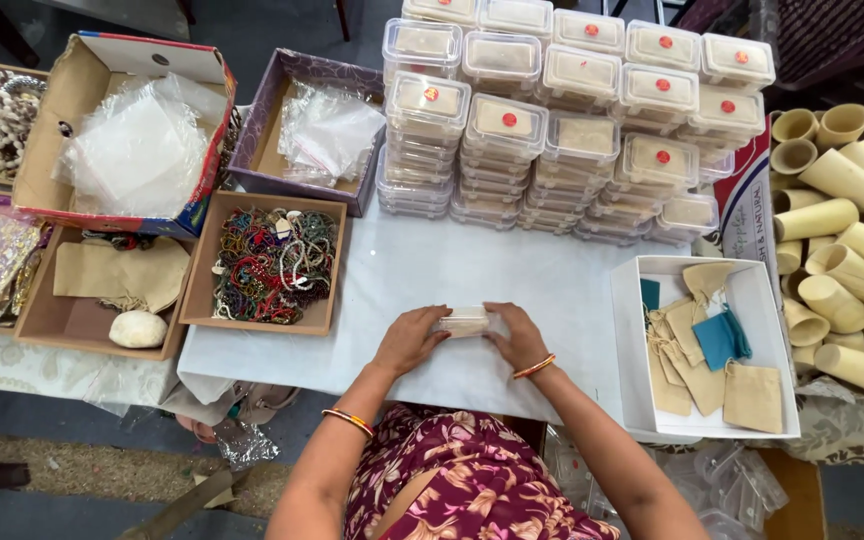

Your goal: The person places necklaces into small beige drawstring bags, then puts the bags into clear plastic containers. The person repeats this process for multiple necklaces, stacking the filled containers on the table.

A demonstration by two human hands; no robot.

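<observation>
I hold the clear plastic box [464, 321] at lower centre on the white table [452, 270] | left hand [410, 338], right hand [518, 335] fingers wrapped on its ends | I press evenly, keeping it flat.

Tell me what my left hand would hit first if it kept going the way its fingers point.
The small clear box it already touches; the left hand points up and rightward. Beyond lies bare white tabletop, then probably the stacked boxes.

Left hand [409, 340] and right hand [518, 335] clasp a small clear box [464, 321] on the white table [472, 270]
</observation>
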